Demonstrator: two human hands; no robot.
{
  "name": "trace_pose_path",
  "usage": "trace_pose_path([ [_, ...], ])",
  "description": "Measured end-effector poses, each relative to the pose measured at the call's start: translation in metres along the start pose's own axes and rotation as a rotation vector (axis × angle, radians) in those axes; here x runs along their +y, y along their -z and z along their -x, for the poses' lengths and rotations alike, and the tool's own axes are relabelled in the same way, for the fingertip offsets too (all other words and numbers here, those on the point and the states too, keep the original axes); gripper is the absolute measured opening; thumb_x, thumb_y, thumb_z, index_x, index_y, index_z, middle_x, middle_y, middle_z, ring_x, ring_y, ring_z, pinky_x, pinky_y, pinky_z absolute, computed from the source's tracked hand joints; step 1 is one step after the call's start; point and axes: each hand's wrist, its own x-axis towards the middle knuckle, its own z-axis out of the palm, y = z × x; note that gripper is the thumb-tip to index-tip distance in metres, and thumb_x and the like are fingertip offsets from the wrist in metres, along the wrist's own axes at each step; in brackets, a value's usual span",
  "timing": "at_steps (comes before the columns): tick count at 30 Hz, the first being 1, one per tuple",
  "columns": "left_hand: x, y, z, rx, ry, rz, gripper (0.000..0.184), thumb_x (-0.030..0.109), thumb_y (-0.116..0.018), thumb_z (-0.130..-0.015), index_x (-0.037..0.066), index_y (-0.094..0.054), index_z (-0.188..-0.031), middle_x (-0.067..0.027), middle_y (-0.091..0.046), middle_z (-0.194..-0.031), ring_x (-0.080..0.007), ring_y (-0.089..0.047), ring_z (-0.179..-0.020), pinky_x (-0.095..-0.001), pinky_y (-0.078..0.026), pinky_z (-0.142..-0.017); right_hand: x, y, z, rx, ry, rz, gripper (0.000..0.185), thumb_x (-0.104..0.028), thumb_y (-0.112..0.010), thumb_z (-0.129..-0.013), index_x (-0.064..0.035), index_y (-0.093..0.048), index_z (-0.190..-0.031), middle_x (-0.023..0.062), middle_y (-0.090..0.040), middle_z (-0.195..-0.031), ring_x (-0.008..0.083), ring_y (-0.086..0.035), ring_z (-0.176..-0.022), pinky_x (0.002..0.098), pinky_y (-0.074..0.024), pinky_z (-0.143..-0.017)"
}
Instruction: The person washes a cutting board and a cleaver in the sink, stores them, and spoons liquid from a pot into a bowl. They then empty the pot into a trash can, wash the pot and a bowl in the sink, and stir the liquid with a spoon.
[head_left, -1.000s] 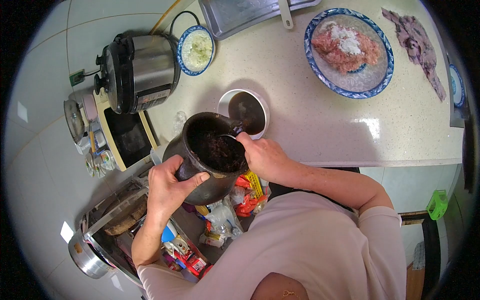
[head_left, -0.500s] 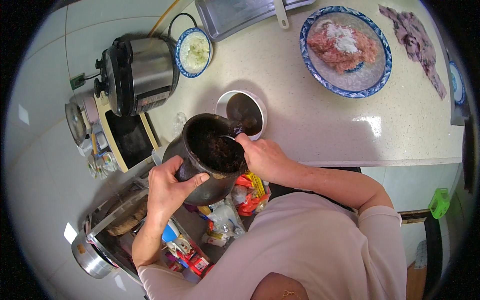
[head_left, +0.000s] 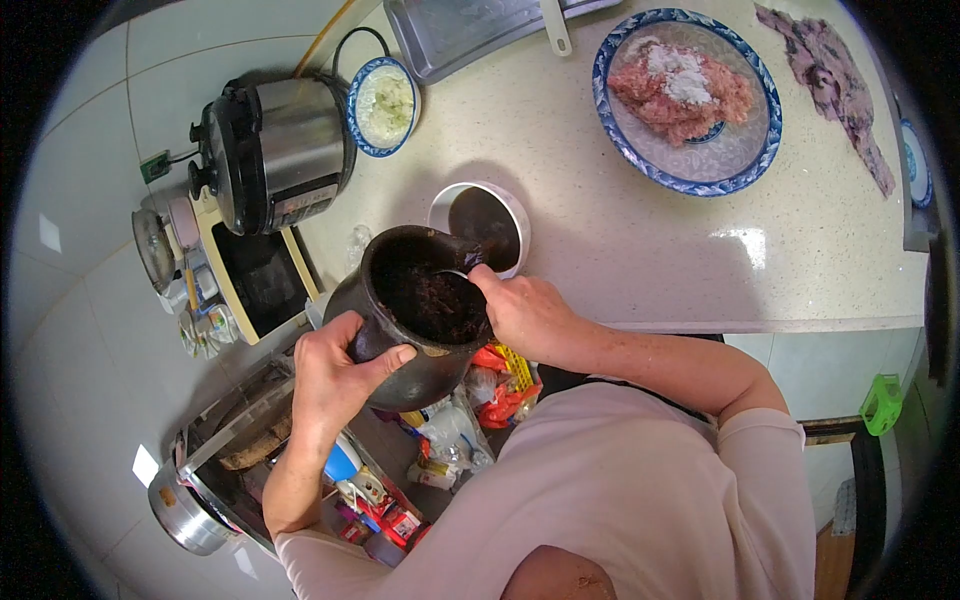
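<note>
My left hand (head_left: 340, 370) grips the side of a dark clay pot (head_left: 400, 375), its thumb stretched along the outside. The pot is tilted, its spout over a white bowl (head_left: 437, 207) of dark brown liquid on the counter. Dark, wet solids lie inside the pot. At the pot's rim near the spout, my right hand (head_left: 525, 310) is closed on the handle of a metal utensil (head_left: 455, 273) that reaches into the pot. Most of the utensil is hidden by the fingers and the solids.
A blue-rimmed bowl (head_left: 690, 185) of minced meat with white powder stands at the upper right. Beside a pressure cooker (head_left: 300, 140) are a small bowl (head_left: 385, 107) and a metal tray (head_left: 470, 35). Below the pot, an open drawer holds packets (head_left: 450, 440).
The camera view has shifted slightly, so the counter items sit a little further left. Both hands and the tilted pot keep nearly the same pose.
</note>
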Motion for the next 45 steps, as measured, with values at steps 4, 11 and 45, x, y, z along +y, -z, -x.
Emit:
trace_pose_path([
  [4, 0.002, 0.000, -0.001, -0.004, -0.009, 0.005, 0.048, 0.030, -0.081, -0.061, -0.002, -0.046, -0.060, -0.0084, -0.034, -0.049, -0.0142, -0.030, -0.049, -0.0305, -0.032, -0.043, -0.003, 0.006, -0.001, -0.040, -0.012, 0.001, 0.025, -0.007, -0.052, -0.074, 0.0026, -0.042, -0.095, 0.0221, -0.059, -0.064, 0.0381, -0.062, -0.064, 0.0469, -0.0490, -0.055],
  [11, 0.008, 0.002, -0.002, -0.003, -0.017, -0.028, 0.046, 0.029, -0.081, -0.061, -0.002, -0.048, -0.060, -0.0083, -0.036, -0.048, -0.0130, -0.031, -0.048, -0.0303, -0.032, -0.043, -0.001, 0.005, -0.002, -0.012, 0.002, -0.004, 0.024, -0.004, -0.049, -0.077, -0.0017, -0.041, -0.100, 0.0194, -0.057, -0.060, 0.0375, -0.059, -0.060, 0.0474, -0.0459, -0.052],
  [45, 0.020, 0.003, -0.005, -0.017, 0.026, -0.053, 0.045, 0.026, -0.081, -0.061, -0.003, -0.048, -0.060, -0.0089, -0.037, -0.049, -0.0131, -0.031, -0.049, -0.0310, -0.032, -0.044, 0.005, 0.004, -0.004, -0.006, 0.037, -0.056, 0.023, -0.003, -0.050, -0.077, 0.0000, -0.041, -0.098, 0.0189, -0.056, -0.058, 0.0372, -0.059, -0.058, 0.0469, -0.0456, -0.050],
])
